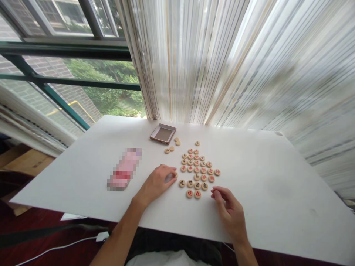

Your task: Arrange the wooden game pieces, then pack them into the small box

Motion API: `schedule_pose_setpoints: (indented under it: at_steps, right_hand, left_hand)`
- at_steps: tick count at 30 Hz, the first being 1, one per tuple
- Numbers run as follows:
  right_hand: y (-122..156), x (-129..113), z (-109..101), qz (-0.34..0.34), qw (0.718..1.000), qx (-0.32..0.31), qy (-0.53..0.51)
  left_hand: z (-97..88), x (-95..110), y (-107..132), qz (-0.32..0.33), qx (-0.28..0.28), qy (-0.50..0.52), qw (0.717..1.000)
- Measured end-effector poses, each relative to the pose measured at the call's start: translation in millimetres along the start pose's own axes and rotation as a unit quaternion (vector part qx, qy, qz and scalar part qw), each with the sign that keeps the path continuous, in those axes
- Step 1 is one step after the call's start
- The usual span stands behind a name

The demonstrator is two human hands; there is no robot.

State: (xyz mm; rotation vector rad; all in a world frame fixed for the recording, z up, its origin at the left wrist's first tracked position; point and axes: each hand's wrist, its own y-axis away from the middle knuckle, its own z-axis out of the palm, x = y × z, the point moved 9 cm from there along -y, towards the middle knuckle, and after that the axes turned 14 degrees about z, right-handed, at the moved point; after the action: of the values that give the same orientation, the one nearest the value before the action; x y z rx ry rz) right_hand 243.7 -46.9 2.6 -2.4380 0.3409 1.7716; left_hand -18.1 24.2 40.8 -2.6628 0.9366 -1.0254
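My left hand (158, 181) pinches a round wooden Chinese chess piece (176, 175) between thumb and fingers, at the left side of a group of pieces. Most of that piece is hidden by the fingertips. Rows of flat pieces with red or black characters lie face up in front of me, among them a red-marked piece (197, 194) at the near end and a black-marked piece (204, 186). To the right of these, my right hand (229, 210) rests near the table with its fingers curled together; I see nothing in them.
A shallow square box tray (163, 133) stands at the back of the white table (263, 207). Several loose pieces, some blank side up, lie close to it. A blurred-out pink object (125, 170) lies left of my left arm. Curtains and a window border the far edge.
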Motion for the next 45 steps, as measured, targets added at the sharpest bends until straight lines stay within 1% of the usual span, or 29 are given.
schedule_pose_setpoints:
  at_steps: [2,5,8,13,20,24,29,37,42,45]
  right_hand:
    - [0,0,0,-0.001,1.000,0.000,-0.003]
    - [1,1,1,0.000,1.000,-0.003,-0.001]
    - [1,1,2,0.001,1.000,-0.006,0.003]
    - [3,-3,2,-0.008,1.000,-0.008,0.010]
    - [3,-4,1,-0.010,1.000,-0.006,0.015]
    - [2,-4,2,-0.011,1.000,-0.004,0.022]
    - [3,-3,2,-0.014,0.999,-0.006,0.028]
    - [4,-4,2,-0.022,0.999,-0.007,0.035]
    - [3,-4,2,-0.022,0.999,-0.007,0.040]
    - [3,-4,2,-0.023,0.999,-0.007,0.039]
  left_hand:
    - [-1.1,3,2,0.019,0.001,0.001,1.000]
    - [-2.4,3,5,0.027,0.009,-0.012,1.000]
    - [2.4,4,5,0.036,0.002,-0.022,0.999]
    - [10.4,13,-3,0.058,-0.002,-0.034,0.998]
    - [16.0,22,-12,0.074,-0.051,-0.064,0.994]
    - [19.4,30,-18,0.097,-0.085,-0.086,0.988]
    - [23.6,35,-22,0.108,-0.103,-0.089,0.985]
    - [30.5,42,-27,0.125,-0.114,-0.100,0.981]
    - [30.6,44,-27,0.127,-0.116,-0.101,0.980]
    - [29.5,44,-26,0.130,-0.108,-0.098,0.981]
